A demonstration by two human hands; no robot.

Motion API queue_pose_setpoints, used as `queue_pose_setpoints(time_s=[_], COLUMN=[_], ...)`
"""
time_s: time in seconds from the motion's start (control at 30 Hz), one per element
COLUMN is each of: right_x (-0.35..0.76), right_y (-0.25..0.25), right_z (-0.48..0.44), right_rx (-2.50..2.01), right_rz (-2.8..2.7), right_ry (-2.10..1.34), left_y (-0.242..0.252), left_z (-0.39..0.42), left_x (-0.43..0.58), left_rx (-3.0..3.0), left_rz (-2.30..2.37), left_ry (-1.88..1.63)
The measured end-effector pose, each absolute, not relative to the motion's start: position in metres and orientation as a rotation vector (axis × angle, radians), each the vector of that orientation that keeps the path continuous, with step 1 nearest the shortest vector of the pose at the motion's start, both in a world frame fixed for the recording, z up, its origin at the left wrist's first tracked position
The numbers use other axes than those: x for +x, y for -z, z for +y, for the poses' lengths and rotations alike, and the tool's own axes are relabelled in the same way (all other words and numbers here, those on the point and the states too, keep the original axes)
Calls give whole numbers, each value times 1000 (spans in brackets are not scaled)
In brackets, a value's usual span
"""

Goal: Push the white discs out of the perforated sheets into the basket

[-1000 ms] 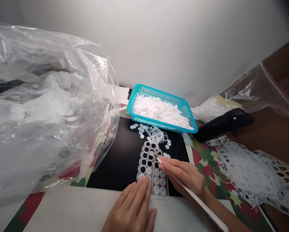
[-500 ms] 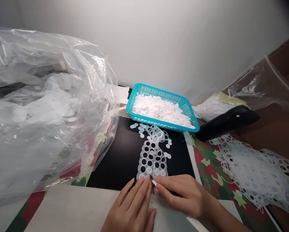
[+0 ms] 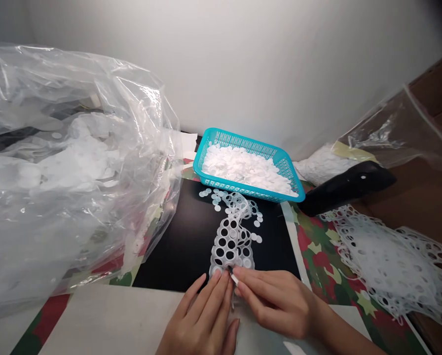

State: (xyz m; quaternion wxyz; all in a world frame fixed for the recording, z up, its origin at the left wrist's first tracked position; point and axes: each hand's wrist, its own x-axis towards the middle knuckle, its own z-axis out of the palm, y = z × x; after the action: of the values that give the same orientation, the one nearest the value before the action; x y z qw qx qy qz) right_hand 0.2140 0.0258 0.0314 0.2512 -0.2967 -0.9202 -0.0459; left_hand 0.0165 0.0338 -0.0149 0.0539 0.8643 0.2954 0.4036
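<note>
My left hand [image 3: 201, 313] lies flat, its fingertips pressing the near end of a perforated translucent plastic strip [image 3: 231, 244] on a black mat [image 3: 176, 236]. Most strip holes show black, and a few near my hands still hold white discs. My right hand [image 3: 276, 301] pinches a thin white stick [image 3: 235, 279], with its tip at the strip beside my left fingertips. Loose white discs [image 3: 215, 199] lie around the far end of the strip. My hands hide the strip's nearest edge.
A turquoise plastic basket [image 3: 243, 189] full of white discs stands beyond the mat. A large clear plastic bag [image 3: 76, 162] fills the left side. Perforated scrap [image 3: 391, 266] lies on camouflage-patterned cloth [image 3: 319, 251] to the right, near a black object [image 3: 349, 187].
My right hand has moved down and left to meet my left hand, swinging the white stick with it. The near part of the strip looks shorter and more bunched.
</note>
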Motion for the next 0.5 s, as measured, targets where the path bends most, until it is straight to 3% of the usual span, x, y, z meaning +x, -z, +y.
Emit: queue_pose_setpoints(time_s=[0.23,0.5], right_x=[213,209], right_y=[-23,-20], right_z=[20,16], right_rx=[-1119,-1279], right_rz=[-2351,-2245], right_ry=[-238,-361], left_y=[15,16], left_z=[35,34], left_x=[16,17], left_rx=[2639,2637], left_rz=[891,885], left_ry=[-1220,-1202])
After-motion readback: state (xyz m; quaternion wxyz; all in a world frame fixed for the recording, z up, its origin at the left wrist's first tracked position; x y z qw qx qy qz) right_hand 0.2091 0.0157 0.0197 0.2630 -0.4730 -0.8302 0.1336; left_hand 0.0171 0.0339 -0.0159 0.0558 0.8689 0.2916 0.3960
